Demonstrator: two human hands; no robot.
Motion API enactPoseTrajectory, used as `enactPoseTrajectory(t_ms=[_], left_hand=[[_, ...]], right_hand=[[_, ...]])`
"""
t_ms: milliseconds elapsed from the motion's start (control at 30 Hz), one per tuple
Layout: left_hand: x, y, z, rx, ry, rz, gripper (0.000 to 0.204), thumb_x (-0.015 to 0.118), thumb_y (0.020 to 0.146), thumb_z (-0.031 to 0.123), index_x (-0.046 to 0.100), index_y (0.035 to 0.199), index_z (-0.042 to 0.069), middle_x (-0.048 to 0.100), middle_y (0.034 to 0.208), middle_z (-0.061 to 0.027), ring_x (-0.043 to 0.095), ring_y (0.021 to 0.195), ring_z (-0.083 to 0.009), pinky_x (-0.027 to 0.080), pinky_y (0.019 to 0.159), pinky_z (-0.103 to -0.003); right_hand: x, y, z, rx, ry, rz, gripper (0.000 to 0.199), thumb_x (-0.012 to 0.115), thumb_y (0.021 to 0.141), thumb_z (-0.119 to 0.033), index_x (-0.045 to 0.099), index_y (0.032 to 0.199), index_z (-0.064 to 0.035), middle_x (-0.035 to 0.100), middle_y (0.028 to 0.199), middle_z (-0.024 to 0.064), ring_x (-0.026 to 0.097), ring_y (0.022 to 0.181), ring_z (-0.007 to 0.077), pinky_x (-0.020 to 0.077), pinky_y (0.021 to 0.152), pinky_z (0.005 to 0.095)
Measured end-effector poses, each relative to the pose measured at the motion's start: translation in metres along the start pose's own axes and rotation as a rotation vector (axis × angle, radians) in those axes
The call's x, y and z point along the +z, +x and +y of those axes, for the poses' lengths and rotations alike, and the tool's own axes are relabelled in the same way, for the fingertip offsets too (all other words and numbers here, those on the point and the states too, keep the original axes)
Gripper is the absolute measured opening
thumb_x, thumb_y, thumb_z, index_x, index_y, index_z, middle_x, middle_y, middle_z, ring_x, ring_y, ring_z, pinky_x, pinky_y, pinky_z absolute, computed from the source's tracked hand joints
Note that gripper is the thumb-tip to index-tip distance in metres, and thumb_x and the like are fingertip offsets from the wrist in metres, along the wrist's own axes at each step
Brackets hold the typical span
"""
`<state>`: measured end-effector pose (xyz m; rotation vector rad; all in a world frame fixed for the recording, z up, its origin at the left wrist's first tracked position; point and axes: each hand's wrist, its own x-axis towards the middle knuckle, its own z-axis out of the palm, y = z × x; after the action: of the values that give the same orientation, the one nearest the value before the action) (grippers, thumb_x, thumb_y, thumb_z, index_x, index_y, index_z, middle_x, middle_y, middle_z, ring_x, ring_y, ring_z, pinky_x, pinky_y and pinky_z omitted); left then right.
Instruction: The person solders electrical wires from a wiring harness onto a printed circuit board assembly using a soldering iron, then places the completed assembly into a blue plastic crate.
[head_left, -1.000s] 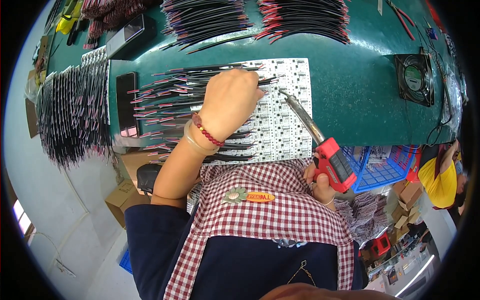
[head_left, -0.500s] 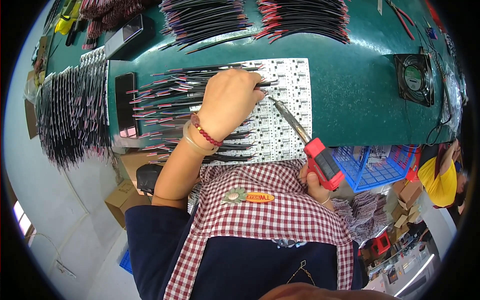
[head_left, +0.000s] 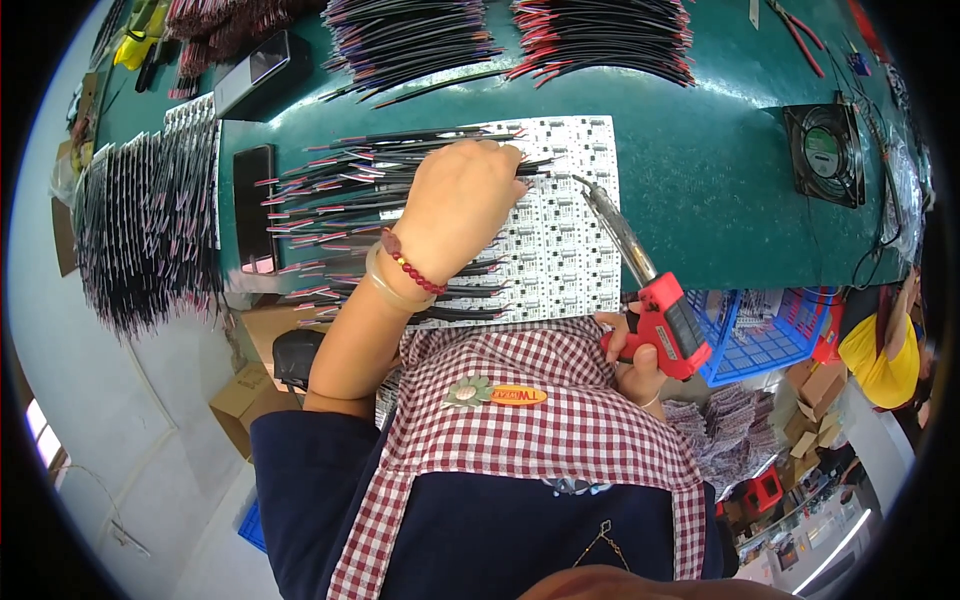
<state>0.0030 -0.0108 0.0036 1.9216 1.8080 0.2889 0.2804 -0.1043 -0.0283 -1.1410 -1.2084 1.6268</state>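
Observation:
My left hand [head_left: 462, 200] reaches over the white circuit board sheet [head_left: 572, 262], fingers pinched together at the end of a thin black wire [head_left: 540, 165]. Its exact grip is partly hidden behind the knuckles. Rows of black wires [head_left: 335, 207] with bared pink and white ends lie across the sheet's left side. My right hand [head_left: 641, 376] is wrapped round the handle of a red and black soldering gun [head_left: 668, 325]. The gun's bent metal tip is over the sheet, to the right of my left fingers and apart from them.
Wire bundles [head_left: 410, 45] and red-ended ones [head_left: 603, 45] lie at the back. A phone [head_left: 255, 208] and wired boards [head_left: 150, 225] are left. A small fan [head_left: 824, 155] stands right, pliers [head_left: 797, 35] behind it. A blue basket [head_left: 765, 345] sits below the table edge.
The soldering gun has moved right with my right hand, its tip drawing away from my left fingertips. My left hand has stayed almost in place.

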Motion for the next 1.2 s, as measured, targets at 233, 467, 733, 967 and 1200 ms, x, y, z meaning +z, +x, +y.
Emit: enactPoseTrajectory(t_ms=[233,467,733,967,1200], left_hand=[[-0.041,-0.013,0.015,0.150,-0.135,0.772,0.013,0.060,0.082,-0.006,0.058,0.094,0.001,0.050,0.093,-0.0143,0.056,0.077,-0.0287,0.048,0.065,-0.036],[-0.031,-0.044,0.033,-0.052,-0.247,0.162,0.013,0.064,0.080,0.006,0.054,0.088,0.004,0.059,0.085,-0.0130,0.061,0.072,-0.0338,0.048,0.062,-0.041],[0.018,-0.036,0.013,-0.204,-0.352,0.095,0.016,0.069,0.076,0.009,0.063,0.085,-0.002,0.065,0.072,-0.0170,0.064,0.063,-0.0312,0.048,0.059,-0.037],[0.013,-0.031,0.013,-0.204,-0.209,0.121,0.021,0.071,0.078,0.017,0.064,0.085,-0.002,0.064,0.070,-0.0191,0.063,0.063,-0.0360,0.047,0.059,-0.040],[0.015,-0.027,0.018,-0.160,-0.113,0.160,0.026,0.071,0.080,0.021,0.061,0.073,-0.002,0.059,0.065,-0.0200,0.059,0.063,-0.0392,0.046,0.060,-0.044]], right_hand=[[0.000,-0.003,0.004,0.014,0.040,0.030,0.066,0.048,0.092,-0.058,0.052,0.117,0.0030,0.048,0.062,0.0031,0.051,0.064,0.0142,0.0486,0.091,0.0462],[0.000,0.005,0.006,-0.073,0.070,0.029,0.065,0.053,0.093,-0.052,0.045,0.123,0.0050,0.049,0.058,0.0044,0.049,0.051,0.0136,0.0528,0.085,0.0480],[-0.013,-0.010,0.008,0.012,0.083,0.006,0.070,0.057,0.090,-0.054,0.045,0.123,0.0061,0.050,0.060,0.0053,0.050,0.051,0.0144,0.0544,0.070,0.0387],[-0.023,-0.018,0.009,0.121,0.093,-0.042,0.059,0.061,0.089,-0.051,0.051,0.110,0.0034,0.052,0.067,0.0056,0.051,0.059,0.0149,0.0491,0.064,0.0336],[-0.024,-0.014,0.011,0.214,0.043,-0.098,0.051,0.063,0.088,-0.052,0.058,0.088,-0.0010,0.057,0.075,0.0048,0.052,0.065,0.0124,0.0443,0.062,0.0279]])
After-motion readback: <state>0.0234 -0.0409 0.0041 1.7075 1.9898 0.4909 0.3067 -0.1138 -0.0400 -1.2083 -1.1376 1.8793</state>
